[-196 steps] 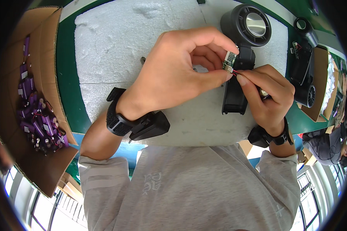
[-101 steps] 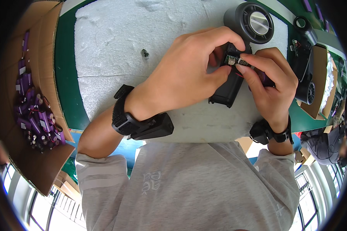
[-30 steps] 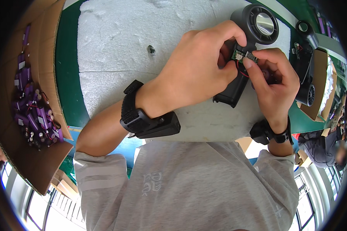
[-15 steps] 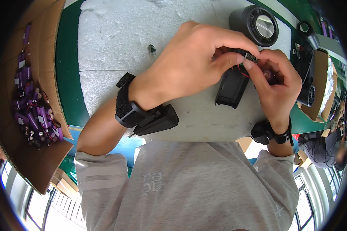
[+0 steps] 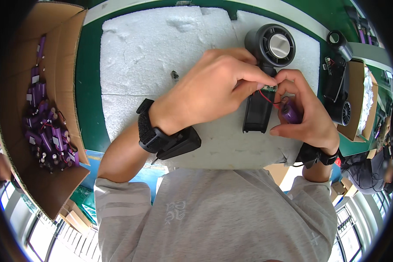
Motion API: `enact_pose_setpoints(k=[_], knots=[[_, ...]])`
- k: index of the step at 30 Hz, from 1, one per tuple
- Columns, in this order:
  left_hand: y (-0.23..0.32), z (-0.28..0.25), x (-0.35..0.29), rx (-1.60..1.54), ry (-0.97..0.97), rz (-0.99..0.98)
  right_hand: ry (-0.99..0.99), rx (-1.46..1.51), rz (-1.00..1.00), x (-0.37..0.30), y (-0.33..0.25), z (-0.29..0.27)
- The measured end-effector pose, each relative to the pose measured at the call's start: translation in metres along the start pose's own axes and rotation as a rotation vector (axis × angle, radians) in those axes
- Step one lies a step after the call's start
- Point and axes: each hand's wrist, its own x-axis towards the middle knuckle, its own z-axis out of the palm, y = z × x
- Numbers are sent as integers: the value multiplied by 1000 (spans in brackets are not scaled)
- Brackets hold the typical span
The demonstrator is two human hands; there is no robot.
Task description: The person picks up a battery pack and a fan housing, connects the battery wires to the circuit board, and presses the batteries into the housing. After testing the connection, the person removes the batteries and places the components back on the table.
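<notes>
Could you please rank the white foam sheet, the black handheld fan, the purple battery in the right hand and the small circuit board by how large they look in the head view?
1. White foam sheet
2. Black handheld fan, partly hidden by the hands
3. Purple battery, mostly covered by the right hand
4. Small circuit board, only just visible, so its rank against the battery is unsure

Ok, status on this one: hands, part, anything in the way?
Left hand pinching small circuit board. Right hand holding purple battery, red wire between. Black fan housing lies underneath.

Rough white foam sheet [image 5: 153, 56], matt black plastic fan body [image 5: 262, 83], glossy purple-wrapped battery [image 5: 290, 112], plain brown cardboard box [image 5: 65, 74], smooth green counter [image 5: 88, 96].
</notes>
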Motion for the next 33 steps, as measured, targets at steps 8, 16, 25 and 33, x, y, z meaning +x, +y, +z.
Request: enact_pose_setpoints(k=[8,16,25,33], knots=[[3,-6,-3,75,72,-46,-17,92,49,1,-4,-2],[-2,-18,2,-5,82,-142,191,165,147,7,-13,-5],[7,-29,5,-53,35,-198,569,-582,-243,5,-5,-1],[5,-18,-2,-127,59,-276,515,-760,-508,-1,5,10]])
